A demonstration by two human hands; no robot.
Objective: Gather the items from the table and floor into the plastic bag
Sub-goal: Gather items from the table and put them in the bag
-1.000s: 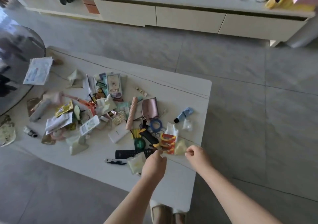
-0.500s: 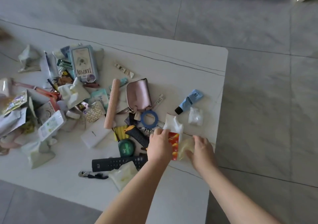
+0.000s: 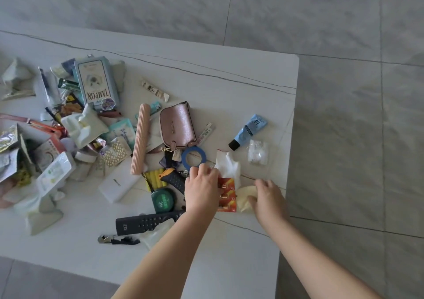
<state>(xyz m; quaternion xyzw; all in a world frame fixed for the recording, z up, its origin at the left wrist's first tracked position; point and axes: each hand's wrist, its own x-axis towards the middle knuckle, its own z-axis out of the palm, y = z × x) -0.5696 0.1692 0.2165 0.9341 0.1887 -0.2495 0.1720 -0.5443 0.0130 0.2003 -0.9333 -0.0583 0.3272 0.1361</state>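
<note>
Both bare forearms reach forward from the bottom edge, angled slightly apart. The left hand [image 3: 202,189] is knuckles-up, fingers curled downward at their tips. The right hand [image 3: 268,198] lies just beside it, palm down, fingers bent and spread a little. What either hand grips, if anything, I cannot tell.

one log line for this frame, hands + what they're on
left hand: on red packet | right hand: on yellowish wrapper | table: clutter unbagged | bag: unseen
</note>
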